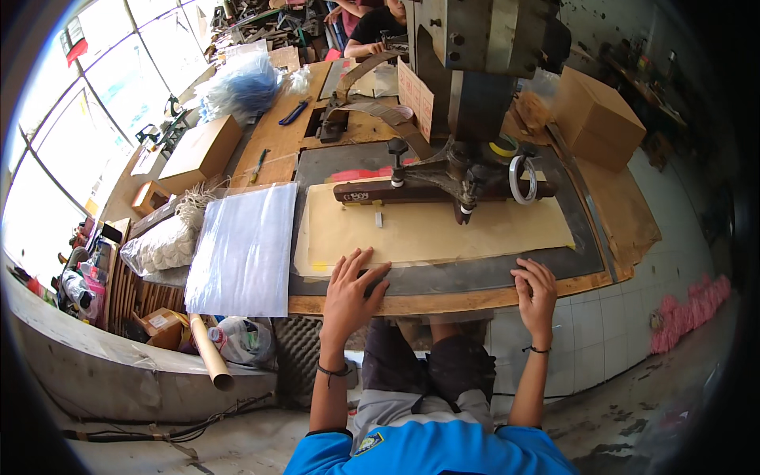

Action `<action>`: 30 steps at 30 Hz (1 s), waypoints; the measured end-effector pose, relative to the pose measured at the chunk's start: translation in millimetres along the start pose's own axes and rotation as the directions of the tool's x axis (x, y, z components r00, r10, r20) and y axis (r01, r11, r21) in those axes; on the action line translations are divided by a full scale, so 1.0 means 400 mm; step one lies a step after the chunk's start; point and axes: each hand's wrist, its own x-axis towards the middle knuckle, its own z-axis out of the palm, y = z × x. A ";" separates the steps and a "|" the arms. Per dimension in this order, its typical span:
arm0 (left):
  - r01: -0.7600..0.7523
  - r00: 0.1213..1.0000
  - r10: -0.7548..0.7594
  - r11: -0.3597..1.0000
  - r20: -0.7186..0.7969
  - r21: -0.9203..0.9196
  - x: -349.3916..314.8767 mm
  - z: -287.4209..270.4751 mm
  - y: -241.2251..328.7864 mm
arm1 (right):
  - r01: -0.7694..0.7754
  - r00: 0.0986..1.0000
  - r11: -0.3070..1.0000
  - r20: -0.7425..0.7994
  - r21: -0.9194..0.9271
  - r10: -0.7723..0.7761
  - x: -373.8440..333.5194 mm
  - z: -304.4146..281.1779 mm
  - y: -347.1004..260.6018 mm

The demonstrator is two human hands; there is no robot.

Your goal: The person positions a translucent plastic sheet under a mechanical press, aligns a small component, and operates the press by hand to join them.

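My left hand [353,286] lies with spread fingers at the near left edge of a long cream sheet [443,237], fingertips touching it. My right hand [537,291] rests at the table's front edge, right of the sheet's middle, fingers loosely bent and apart, holding nothing. The sheet lies on a dark mat [507,279]. Above its far part sits a dark bar [372,193], fixed under a black metal press head [455,170]. A small pale piece [378,219] shows on the sheet just in front of the bar. A metal ring [514,180] hangs at the bar's right end.
Left of the mat lies a stack of clear plastic sheets [245,249]. A blue cutter [294,112] and a thin tool [259,165] lie farther back. Cardboard boxes stand left [201,152] and right [598,117]. A co-worker [383,30] sits across the table.
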 end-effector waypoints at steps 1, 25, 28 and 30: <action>0.008 1.000 -0.008 1.000 0.005 0.001 0.000 -0.003 0.002 | -0.004 1.000 1.000 0.004 0.001 0.004 -0.001 0.001 -0.002; 0.026 0.999 -0.026 1.000 0.020 0.003 0.008 -0.001 0.003 | -0.001 1.000 1.000 -0.009 0.004 0.001 0.001 0.006 0.007; 0.030 0.999 -0.030 1.000 0.020 0.007 0.007 -0.002 -0.001 | 0.000 1.000 1.000 -0.005 0.004 0.000 0.001 0.010 0.006; 0.029 0.999 -0.029 1.000 0.020 0.005 0.006 0.000 0.000 | 0.000 1.000 1.000 -0.003 0.002 0.000 -0.001 0.010 0.009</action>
